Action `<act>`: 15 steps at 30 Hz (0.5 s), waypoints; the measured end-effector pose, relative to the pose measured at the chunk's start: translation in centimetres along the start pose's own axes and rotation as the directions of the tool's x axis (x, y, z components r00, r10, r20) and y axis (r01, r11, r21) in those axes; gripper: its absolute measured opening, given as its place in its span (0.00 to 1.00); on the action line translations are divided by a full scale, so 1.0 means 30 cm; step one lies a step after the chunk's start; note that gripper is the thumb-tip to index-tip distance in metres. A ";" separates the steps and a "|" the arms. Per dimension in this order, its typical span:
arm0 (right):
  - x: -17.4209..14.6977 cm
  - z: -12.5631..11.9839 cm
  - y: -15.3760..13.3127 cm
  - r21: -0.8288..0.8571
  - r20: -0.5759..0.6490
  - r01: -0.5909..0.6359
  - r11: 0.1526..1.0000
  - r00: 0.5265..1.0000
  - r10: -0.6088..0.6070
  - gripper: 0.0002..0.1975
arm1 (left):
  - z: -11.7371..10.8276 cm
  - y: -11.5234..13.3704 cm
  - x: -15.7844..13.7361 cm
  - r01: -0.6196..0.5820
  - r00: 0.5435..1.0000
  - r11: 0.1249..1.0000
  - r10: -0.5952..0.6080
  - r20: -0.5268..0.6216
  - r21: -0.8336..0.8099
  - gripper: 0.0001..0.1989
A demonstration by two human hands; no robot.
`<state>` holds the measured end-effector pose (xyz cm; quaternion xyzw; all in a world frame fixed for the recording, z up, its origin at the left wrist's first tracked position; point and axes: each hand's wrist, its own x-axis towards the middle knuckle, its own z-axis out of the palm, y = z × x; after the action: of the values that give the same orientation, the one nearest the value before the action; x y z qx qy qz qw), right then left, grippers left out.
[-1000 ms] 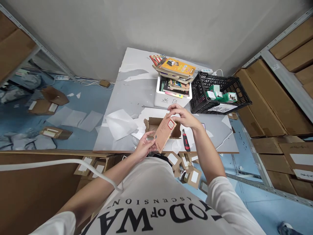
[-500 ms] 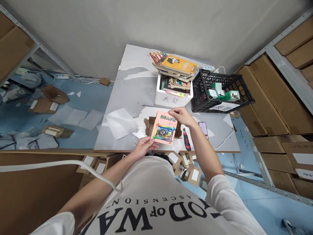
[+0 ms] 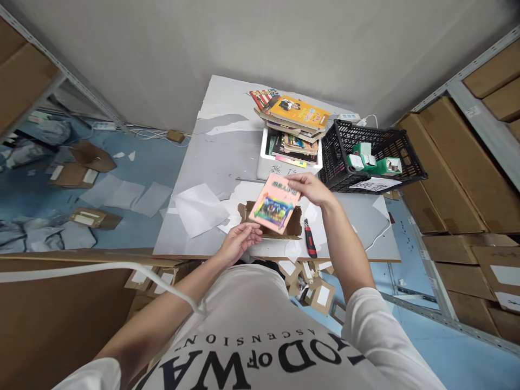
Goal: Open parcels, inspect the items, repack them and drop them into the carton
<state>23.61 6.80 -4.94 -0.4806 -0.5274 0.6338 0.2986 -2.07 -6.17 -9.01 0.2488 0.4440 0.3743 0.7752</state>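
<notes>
A pink book (image 3: 276,205) with a colourful picture on its cover is tilted over an opened cardboard box (image 3: 296,232). My right hand (image 3: 311,188) grips the book by its upper right corner, thumb on the cover. Just below the book's lower left corner, my left hand (image 3: 242,238) is free of it, with the fingers loosely stretched out near the box's left edge. A red and black utility knife (image 3: 311,241) lies on the table, right of the box.
A white bin (image 3: 268,166) heaped with books (image 3: 299,112) stands at the back. Beside it, a black crate (image 3: 376,146) holds green-and-white boxes. White paper (image 3: 201,210) lies on the table's left. Stacked cartons (image 3: 455,157) line the right side.
The book has risen slightly and tilted in my right hand. My left hand has let go of its lower left corner. The phone is now hidden behind my right forearm.
</notes>
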 end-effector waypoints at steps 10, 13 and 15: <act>0.491 -0.378 -0.143 0.051 -0.721 0.250 0.967 0.679 -0.137 0.14 | -0.133 -0.017 -0.031 -0.071 0.956 0.980 0.121 -0.268 0.188 0.21; 0.562 -0.407 -0.133 0.135 -0.765 0.202 0.970 0.644 -0.028 0.15 | -0.170 -0.007 -0.059 -0.068 0.918 0.977 0.140 -0.371 0.202 0.23; 0.560 -0.418 -0.116 0.062 -0.741 0.208 0.976 0.665 -0.095 0.15 | -0.196 0.006 -0.065 -0.043 0.902 0.971 0.140 -0.408 0.237 0.25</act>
<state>28.70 27.38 -6.34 -0.6263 -0.3554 0.3965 0.5695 -7.91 -7.31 -10.75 0.2677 0.6275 0.4034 0.6098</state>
